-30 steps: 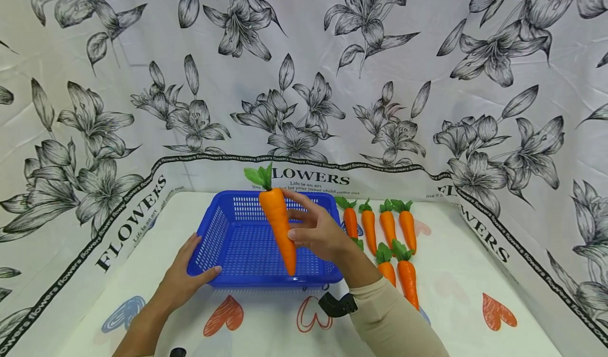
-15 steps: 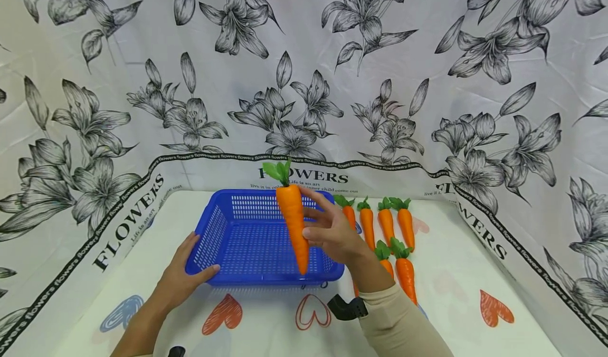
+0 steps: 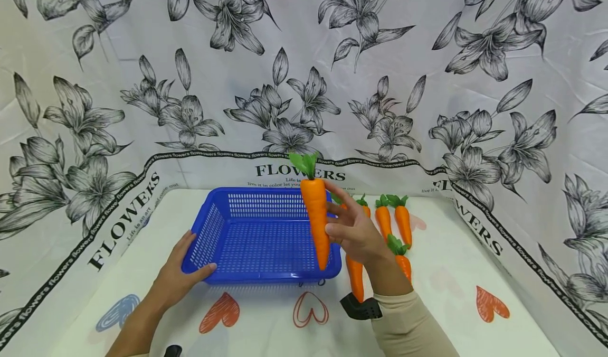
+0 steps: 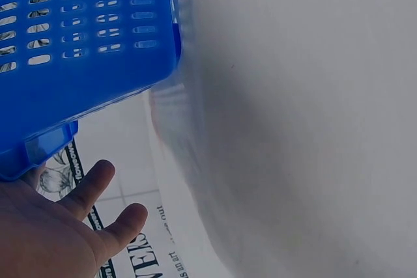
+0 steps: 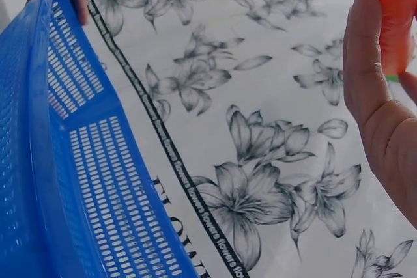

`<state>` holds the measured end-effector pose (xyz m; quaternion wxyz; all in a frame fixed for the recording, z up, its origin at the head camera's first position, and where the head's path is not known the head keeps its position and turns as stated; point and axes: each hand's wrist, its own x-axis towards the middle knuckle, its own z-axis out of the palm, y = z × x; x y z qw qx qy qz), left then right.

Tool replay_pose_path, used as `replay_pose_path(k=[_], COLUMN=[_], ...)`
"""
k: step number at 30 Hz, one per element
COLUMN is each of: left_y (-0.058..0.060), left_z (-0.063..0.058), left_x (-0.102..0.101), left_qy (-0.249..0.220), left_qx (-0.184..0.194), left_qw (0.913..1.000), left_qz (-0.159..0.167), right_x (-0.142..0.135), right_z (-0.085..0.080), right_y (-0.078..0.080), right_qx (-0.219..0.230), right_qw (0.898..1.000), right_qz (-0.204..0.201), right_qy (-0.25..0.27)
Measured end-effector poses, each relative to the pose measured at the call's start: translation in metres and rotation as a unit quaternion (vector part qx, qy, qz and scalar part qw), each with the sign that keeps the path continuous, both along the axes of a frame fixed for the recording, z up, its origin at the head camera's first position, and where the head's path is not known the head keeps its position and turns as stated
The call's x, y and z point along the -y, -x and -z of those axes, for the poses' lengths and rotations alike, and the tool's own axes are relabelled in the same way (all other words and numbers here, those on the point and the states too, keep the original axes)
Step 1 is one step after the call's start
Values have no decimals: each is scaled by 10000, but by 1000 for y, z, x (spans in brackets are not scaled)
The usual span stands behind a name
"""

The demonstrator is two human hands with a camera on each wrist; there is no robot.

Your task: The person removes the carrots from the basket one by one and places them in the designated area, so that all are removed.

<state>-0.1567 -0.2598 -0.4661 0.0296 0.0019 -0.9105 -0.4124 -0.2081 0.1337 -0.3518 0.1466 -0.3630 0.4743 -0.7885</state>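
My right hand (image 3: 358, 235) pinches an orange toy carrot (image 3: 315, 222) between thumb and fingers. It hangs nearly upright, green leaves at the top, above the right side of a blue plastic basket (image 3: 266, 279). In the right wrist view, part of the carrot (image 5: 394, 24) shows beside the fingers. My left hand (image 3: 178, 272) holds the basket at its front left corner, thumb over the rim and fingers along the outer left side. The left wrist view shows two fingers of that hand (image 4: 52, 232) spread away from the basket; the others are mostly hidden.
Several more carrots lie right of the basket, among them a front one (image 3: 355, 278), a back right one (image 3: 402, 225) and one partly behind the right forearm (image 3: 404, 266). A flower-printed cloth (image 3: 266, 109) rises behind the white, heart-printed table cover (image 3: 266, 330).
My right hand has moved to the right with the carrot, from over the basket's middle to its right side. My left hand stays at the basket corner. The head view has shifted slightly.
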Motion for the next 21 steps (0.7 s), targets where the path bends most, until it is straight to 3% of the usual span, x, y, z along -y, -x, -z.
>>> replay_pose_path(k=[7,21], left_y=[0,-2], left_z=[0,-2], left_x=[0,-1], left_qy=[-6,56], left_qx=[5,70], left_qw=[10000,10000], left_qz=[-11,-31], right_x=[-12,-42], right_z=[1,-1], right_y=[-1,-7], right_qx=[-198,-79], right_qw=[9996,9984], right_qz=[130,546], right_qy=[121,147])
